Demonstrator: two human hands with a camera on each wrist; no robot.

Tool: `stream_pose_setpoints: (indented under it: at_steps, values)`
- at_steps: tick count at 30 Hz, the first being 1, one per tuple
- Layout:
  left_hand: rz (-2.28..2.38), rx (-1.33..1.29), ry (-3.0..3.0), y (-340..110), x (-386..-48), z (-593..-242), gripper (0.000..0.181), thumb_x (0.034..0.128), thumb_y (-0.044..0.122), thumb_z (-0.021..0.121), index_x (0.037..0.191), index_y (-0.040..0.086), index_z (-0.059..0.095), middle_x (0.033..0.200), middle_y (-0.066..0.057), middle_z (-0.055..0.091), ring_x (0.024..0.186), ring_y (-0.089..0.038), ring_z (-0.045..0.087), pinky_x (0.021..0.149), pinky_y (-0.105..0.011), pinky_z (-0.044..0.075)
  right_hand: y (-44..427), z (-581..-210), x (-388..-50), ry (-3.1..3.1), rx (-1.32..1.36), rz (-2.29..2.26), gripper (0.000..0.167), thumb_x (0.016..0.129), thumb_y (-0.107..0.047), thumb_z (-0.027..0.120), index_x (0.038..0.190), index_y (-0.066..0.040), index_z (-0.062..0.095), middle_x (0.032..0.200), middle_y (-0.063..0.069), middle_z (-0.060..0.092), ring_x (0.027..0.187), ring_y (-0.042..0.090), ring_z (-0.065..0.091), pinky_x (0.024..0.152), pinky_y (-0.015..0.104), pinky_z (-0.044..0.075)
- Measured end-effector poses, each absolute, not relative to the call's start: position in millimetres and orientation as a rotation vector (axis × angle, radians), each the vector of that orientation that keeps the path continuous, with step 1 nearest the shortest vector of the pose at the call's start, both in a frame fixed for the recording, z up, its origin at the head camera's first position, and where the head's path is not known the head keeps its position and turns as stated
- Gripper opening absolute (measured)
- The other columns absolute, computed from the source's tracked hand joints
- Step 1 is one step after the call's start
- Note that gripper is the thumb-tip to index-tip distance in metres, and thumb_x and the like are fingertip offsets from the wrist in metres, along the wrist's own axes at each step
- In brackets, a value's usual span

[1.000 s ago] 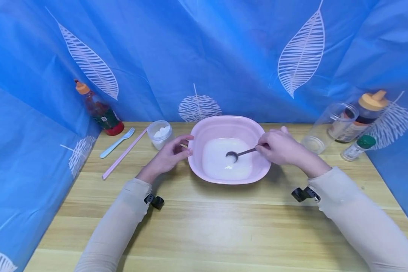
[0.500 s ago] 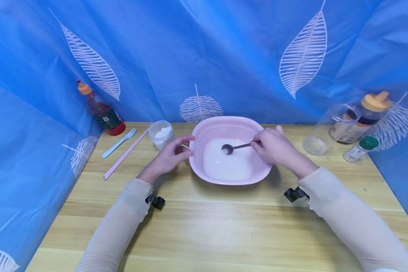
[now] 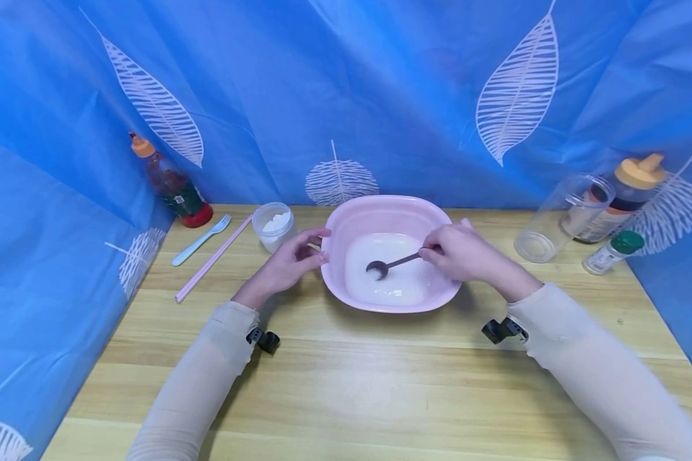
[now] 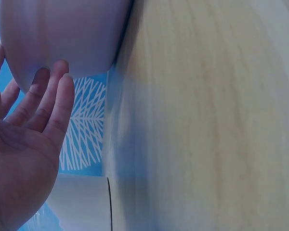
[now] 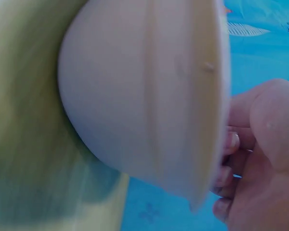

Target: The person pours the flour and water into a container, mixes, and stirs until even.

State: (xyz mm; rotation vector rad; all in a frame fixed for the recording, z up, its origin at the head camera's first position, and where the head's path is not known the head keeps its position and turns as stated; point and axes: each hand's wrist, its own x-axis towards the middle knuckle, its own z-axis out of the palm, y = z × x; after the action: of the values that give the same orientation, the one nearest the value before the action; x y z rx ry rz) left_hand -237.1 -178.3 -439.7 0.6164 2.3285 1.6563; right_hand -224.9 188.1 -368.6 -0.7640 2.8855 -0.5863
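Note:
A pink basin [image 3: 392,306] with milky white liquid [image 3: 360,278] stands near the table's back edge. At its left side my left hand [image 3: 285,262] holds the rim, thumb and index finger on the edge. Other fingers lie against the outer wall [image 4: 86,29] in the left wrist view. My right hand [image 3: 464,253] pinches the handle of a dark spoon [image 3: 402,259] over the right rim. The spoon's bowl sits in the liquid, left of the basin's middle. In the right wrist view the basin wall [image 5: 125,96] hides the spoon, and curled fingers [image 5: 231,144] show behind the rim.
Left of the basin are a clear jar of white lumps [image 3: 273,234], a pink straw-like stick [image 3: 213,259], a light blue fork [image 3: 198,242] and a red sauce bottle [image 3: 175,192]. At right stand a clear cup [image 3: 544,234], a dark sauce bottle [image 3: 625,195] and a green-capped shaker [image 3: 611,253].
The spoon's bowl has gone left through the liquid, first backward, then toward the front. My right hand has shifted left with it. My left hand stays at the basin's rim.

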Motion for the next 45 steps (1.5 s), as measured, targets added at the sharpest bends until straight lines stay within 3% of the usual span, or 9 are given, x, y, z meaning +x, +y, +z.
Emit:
stream_pose_setpoints:
  at_steps: [9,19,27,38,45]
  values:
    - [1.649,0.61,2.318,-177.5,-236.8,-437.7,0.052,0.1057,0.009,0.066,0.155,0.003,0.052,0.132,-0.027,0.064,0.107,-0.025,0.072,0.088,-0.026,0.059,192.7,-368.8,-226.2,3.036,-0.66,-0.478,0.018,0.103,-0.015,0.069,0.102,-0.002,0.082,0.087,0.008,0.079,0.084,0.029,0.064,0.088,0.047,0.031]
    - [1.656,0.616,2.321,-178.3,-238.0,-438.1,0.051,0.1055,0.008,0.066,0.154,0.002,0.052,0.131,-0.027,0.064,0.107,-0.026,0.072,0.088,-0.025,0.059,202.5,-362.5,-223.4,2.852,-0.815,-0.554,0.015,0.102,-0.013,0.072,0.092,-0.009,0.082,0.079,-0.003,0.073,0.075,0.015,0.058,0.087,0.044,0.028]
    - [1.671,0.634,2.302,-176.7,-238.2,-439.4,0.051,0.1058,0.006,0.065,0.155,0.001,0.051,0.131,-0.027,0.063,0.111,-0.032,0.073,0.089,-0.026,0.06,171.8,-381.2,-231.9,2.925,-0.779,-0.657,0.018,0.103,-0.016,0.071,0.097,-0.004,0.084,0.089,0.005,0.082,0.081,0.022,0.068,0.099,0.053,0.031]
    - [1.676,0.618,2.297,-175.8,-239.1,-439.8,0.052,0.1059,0.007,0.066,0.155,0.002,0.051,0.131,-0.025,0.063,0.113,-0.034,0.072,0.089,-0.026,0.061,187.3,-372.1,-240.2,3.053,-0.608,-0.49,0.024,0.105,-0.018,0.065,0.098,-0.001,0.081,0.079,0.008,0.076,0.081,0.031,0.065,0.09,0.05,0.03]
    - [1.663,0.612,2.303,-178.2,-239.2,-439.5,0.051,0.1061,0.008,0.066,0.155,0.002,0.051,0.13,-0.027,0.063,0.11,-0.033,0.071,0.088,-0.025,0.06,202.2,-362.6,-233.9,2.956,-0.658,-0.487,0.021,0.103,-0.016,0.068,0.093,-0.004,0.082,0.072,0.0,0.071,0.074,0.023,0.059,0.085,0.047,0.028]
